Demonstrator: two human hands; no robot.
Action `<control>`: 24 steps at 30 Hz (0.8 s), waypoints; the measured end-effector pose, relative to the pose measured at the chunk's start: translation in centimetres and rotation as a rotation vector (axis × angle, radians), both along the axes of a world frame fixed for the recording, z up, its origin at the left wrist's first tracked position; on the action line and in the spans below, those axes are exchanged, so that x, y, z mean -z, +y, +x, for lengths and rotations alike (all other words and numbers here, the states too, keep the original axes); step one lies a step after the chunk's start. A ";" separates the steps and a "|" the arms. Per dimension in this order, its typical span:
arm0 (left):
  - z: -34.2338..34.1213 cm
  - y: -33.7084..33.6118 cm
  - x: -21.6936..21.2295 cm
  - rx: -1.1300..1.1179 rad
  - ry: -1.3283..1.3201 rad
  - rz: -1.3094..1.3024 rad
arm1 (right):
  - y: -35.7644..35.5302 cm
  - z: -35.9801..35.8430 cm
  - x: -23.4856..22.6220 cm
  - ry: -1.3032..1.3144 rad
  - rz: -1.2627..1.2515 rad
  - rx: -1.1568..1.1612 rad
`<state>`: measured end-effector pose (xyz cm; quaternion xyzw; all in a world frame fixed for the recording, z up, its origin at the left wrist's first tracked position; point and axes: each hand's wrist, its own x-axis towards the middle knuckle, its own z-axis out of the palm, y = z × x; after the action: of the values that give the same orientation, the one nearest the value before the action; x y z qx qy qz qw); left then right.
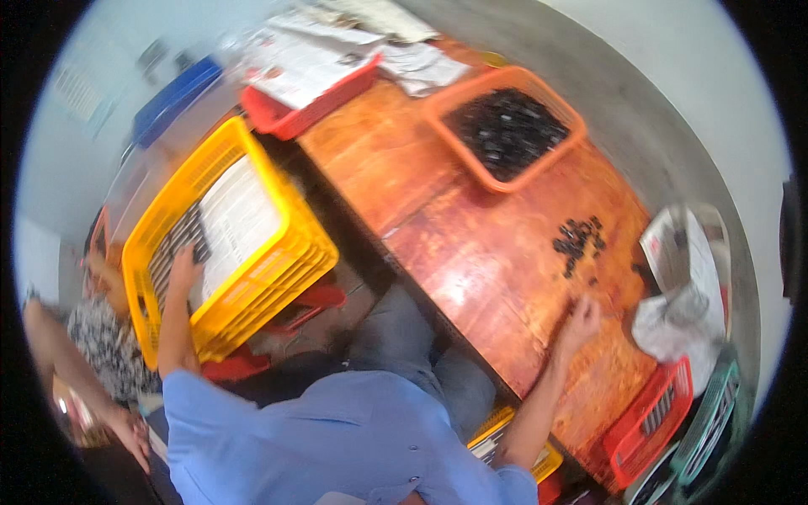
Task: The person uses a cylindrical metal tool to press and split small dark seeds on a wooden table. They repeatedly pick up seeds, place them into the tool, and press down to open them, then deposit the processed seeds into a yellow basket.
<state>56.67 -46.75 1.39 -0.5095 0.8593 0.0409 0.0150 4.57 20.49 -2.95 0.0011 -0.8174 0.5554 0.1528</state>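
Fingers of the right hand [581, 320] curl loosely on the polished reddish wooden desk [471, 252]; whether they pinch anything I cannot tell. A loose cluster of small dark pieces [577, 239] lies just beyond them, farther along the desk, nearer this hand than the other. The left hand [183, 268] rests flat, fingers spread, inside the yellow plastic crate [278, 252] on the left, on rows of dark pieces beside white paper. The far orange plastic basket [505, 126] holds many more.

A yellow crate [252, 278], an orange basket [438, 114] of seemingly black pieces [509, 130], a reddish-brown table [471, 244].
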 end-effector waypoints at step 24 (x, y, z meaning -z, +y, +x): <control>-42.1 38.1 -1.3 1.159 0.701 0.344 | 8.3 6.6 -11.1 0.053 -0.081 0.119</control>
<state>14.54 -8.64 2.70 0.0838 0.9282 0.3237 -0.1634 11.20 28.83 8.16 -0.0391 -0.7886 0.5777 0.2071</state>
